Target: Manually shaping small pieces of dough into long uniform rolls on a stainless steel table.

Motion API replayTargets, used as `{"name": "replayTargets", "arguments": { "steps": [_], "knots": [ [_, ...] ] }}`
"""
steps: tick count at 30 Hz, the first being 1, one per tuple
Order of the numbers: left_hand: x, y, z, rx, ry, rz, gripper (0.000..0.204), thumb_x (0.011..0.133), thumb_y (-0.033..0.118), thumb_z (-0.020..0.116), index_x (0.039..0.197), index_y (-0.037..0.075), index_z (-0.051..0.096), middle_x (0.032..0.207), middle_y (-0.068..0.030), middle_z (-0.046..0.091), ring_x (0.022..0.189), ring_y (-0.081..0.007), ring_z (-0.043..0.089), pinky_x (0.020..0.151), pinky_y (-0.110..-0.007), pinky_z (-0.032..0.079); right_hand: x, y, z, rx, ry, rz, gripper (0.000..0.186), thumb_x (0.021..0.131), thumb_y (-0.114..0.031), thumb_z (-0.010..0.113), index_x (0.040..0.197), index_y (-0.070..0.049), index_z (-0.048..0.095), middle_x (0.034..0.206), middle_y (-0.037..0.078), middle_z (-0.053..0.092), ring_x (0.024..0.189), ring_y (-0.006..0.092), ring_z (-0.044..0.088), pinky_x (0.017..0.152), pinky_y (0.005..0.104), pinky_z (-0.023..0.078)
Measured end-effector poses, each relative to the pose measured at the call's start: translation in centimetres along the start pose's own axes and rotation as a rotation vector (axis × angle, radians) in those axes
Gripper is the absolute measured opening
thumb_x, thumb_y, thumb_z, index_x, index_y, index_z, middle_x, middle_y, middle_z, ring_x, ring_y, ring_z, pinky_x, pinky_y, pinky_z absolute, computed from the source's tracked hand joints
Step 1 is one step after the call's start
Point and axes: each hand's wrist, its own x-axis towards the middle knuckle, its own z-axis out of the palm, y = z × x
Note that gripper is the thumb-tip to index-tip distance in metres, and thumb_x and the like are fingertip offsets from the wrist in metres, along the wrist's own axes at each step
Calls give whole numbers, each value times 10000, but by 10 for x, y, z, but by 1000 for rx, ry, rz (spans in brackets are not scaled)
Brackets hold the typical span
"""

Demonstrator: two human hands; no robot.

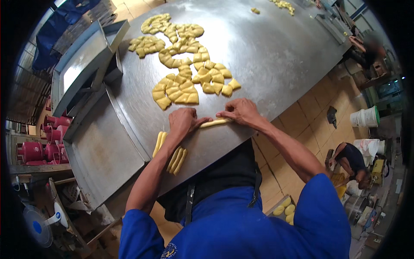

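Left hand: palm down on the worktop, fingers flattened together over the left end of the dough roll.
Right hand: fingers curled narrow, tips pressing the roll's right end.
Dough roll: a thin yellow stick near the worktop's front edge, between both hands; long axis runs about 8 to 2 o'clock.
Key relation: the roll lies at 3 o'clock of the left hand and 7 o'clock of the right; both touch it, neither clearly nearer.
Finished rolls: two small groups at 6–7 o'clock of the left hand, beside the forearm.
Cut dough pieces: scattered at 12 o'clock, well apart from the hands.
Metal tray: at 9 o'clock.
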Motion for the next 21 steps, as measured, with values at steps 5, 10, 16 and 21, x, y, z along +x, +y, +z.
{"name": "replayTargets", "arguments": {
  "steps": [5, 10, 16, 21],
  "knots": [
    [-8, -5, -6, -210, -39, -13, 671, 860, 703, 734, 833, 36, 803, 745, -182, 741, 720, -360, 723, 701, -463, 541, -2, 14, -4, 346, 173, 393, 558, 968, -592, 662, 850, -69, 817, 739, 66, 771, 670, 219, 731, 704, 379, 568],
    [-4, -6, -9, -166, -83, -37, 596, 924, 646, 686, 885, 66, 819, 796, -157, 765, 769, -349, 738, 740, -455, 556, 31, -15, 4, 270, 308, 495, 510, 920, -547, 730, 708, -87, 784, 675, 59, 749, 684, 243, 744, 724, 412, 573],
    [-25, -7, -37, -632, 24, 29, 472, 1006, 431, 729, 1078, -32, 786, 857, -111, 760, 782, -162, 686, 721, -359, 547, -5, 0, 34, 843, 441, 368, 198, 888, -214, 764, 953, -27, 762, 672, 84, 717, 608, 196, 711, 638, 317, 566],
    [-50, 35, -34, -984, -182, 58, 473, 1033, 326, 731, 1352, -18, 672, 1152, -91, 749, 864, -109, 690, 787, -256, 568, -88, -29, -2, 417, 493, -61, 268, 877, -33, 753, 1138, 1, 702, 950, 130, 697, 804, 219, 737, 697, 312, 592]
  ]
}}
